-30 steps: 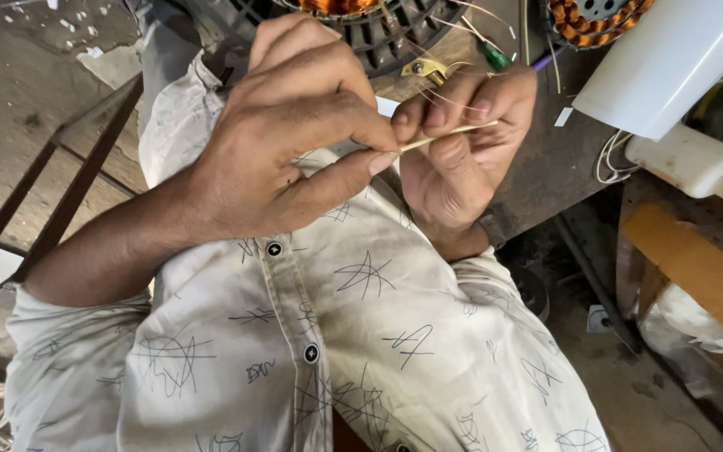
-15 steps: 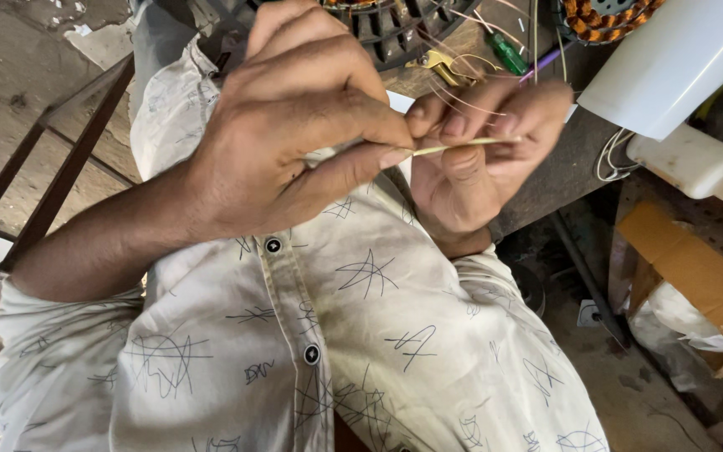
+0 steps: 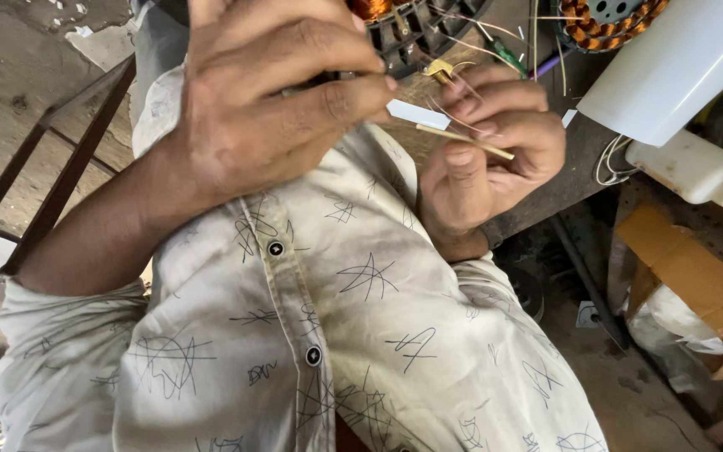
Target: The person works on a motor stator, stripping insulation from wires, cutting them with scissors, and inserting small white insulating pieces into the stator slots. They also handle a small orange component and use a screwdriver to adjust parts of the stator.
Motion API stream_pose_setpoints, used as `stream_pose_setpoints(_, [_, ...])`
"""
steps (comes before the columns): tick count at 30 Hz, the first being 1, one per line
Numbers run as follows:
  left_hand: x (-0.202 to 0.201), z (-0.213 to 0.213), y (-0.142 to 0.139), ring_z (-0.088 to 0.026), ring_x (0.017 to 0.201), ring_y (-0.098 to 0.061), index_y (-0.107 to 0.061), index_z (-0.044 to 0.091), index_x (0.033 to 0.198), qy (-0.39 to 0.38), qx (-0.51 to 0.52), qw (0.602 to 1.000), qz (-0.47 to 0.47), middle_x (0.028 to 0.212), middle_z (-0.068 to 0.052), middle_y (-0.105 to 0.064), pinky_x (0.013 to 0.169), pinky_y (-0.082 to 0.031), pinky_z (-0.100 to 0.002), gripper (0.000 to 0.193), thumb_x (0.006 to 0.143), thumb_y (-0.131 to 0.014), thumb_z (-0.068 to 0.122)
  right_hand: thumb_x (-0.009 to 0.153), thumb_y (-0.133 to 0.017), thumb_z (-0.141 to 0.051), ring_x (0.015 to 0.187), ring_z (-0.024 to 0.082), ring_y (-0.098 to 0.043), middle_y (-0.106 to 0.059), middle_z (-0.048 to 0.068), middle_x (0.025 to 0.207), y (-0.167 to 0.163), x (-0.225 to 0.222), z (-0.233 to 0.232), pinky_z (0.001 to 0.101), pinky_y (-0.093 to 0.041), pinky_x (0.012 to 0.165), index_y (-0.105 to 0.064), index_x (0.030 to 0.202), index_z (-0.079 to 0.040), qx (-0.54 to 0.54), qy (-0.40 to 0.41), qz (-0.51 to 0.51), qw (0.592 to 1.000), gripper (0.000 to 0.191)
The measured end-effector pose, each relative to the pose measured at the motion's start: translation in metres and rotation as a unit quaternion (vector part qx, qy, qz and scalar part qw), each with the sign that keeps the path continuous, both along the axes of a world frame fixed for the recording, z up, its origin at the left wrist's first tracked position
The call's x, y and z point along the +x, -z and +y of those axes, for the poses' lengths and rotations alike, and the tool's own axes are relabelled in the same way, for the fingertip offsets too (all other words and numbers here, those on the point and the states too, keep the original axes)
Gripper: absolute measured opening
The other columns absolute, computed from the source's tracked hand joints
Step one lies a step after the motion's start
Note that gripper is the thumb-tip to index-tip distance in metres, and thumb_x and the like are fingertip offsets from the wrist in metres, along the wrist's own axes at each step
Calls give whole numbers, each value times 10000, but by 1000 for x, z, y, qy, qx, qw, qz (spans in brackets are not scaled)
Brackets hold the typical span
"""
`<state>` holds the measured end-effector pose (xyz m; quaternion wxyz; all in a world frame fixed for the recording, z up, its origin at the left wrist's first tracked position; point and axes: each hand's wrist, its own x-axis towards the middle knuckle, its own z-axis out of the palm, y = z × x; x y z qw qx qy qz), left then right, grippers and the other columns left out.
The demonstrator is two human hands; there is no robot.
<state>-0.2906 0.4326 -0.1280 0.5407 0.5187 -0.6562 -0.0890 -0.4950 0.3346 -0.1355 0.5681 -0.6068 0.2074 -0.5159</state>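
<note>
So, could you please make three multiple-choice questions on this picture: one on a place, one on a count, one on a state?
1. Where is the copper-wound stator?
A. at the top edge, beyond the hands
B. on the floor
C. on the shirt

2. How many dark buttons show on the shirt?
A. one
B. two
C. four

3. The thin stick is
A. lying on the bench
B. snapped in two
C. pinched in the right hand

Answers:
1 A: the stator lies at the top.
2 B: two buttons show on the shirt.
3 C: the right hand grips the thin stick.
</note>
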Motion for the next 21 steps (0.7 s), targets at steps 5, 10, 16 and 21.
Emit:
stream_pose_setpoints(5, [-1,2,9,-162,1084,-626,-742,80,1156,-16,-2,999,-34,1075,10,-667,995,-353,-313,250,914,-734,18,860,-828,-151,910,242,-665,-665,124,925,3,1,3,349,-576,780,-604,918,-33,-32,14,31,999,259])
stream_pose_setpoints(10, [1,11,9,-149,1134,-605,-732,75,1192,-41,8,995,-85,1168,19,-657,1011,-317,-372,238,954,-713,65,866,-815,-102,892,228,-659,-674,125,917,6,2,2,352,-573,766,-629,883,-25,-69,38,68,995,203])
stream_pose_setpoints(16, [2,9,12,-152,1105,-580,-703,63,1190,-67,-20,989,-133,1215,6,-660,1027,-319,-371,195,998,-677,80,861,-836,-102,911,233,-670,-683,112,926,-3,5,2,352,-580,784,-634,883,-8,-105,26,150,983,224])
stream_pose_setpoints(21, [5,4,19,-156,1064,-595,-723,63,1161,-59,-59,985,-151,1163,11,-680,1005,-346,-376,184,982,-706,100,903,-823,-118,930,222,-664,-674,126,919,-6,3,6,343,-563,783,-630,916,-8,-132,-7,213,968,223])
